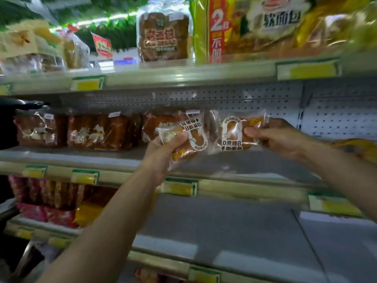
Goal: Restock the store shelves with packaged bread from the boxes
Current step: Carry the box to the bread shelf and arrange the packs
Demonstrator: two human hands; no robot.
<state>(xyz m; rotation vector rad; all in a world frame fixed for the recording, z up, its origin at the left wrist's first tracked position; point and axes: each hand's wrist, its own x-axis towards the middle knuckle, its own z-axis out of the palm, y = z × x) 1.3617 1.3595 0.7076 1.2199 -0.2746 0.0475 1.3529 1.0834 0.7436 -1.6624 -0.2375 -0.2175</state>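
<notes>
Currently: Two Bread Packets Held at the Middle Shelf

Both hands are raised to the middle shelf [114, 158], each gripping one clear-wrapped bread packet. The left hand [163, 152] has its fingers curled round the lower end of the left packet [187, 137], which is tilted with its printed label upside down. The right hand [277, 139] pinches the right edge of the right packet [234, 131] between thumb and fingers; this packet stands upright, label readable. The two packets sit just beside each other, above the bare grey stretch of the shelf, in front of the perforated back panel [336, 117]. Whether either packet touches the shelf cannot be determined.

To the left on the same shelf stand wrapped brown loaves [98, 131], side by side. The upper shelf [183, 74] carries a bagged brown loaf [163, 37] and a large yellow-green bread bag [255, 25]. Yellow price tags [87, 83] line the shelf edges. The lower shelf [214, 221] holds pink and yellow packets [51, 203] at its left end. Picture is motion-blurred at the edges.
</notes>
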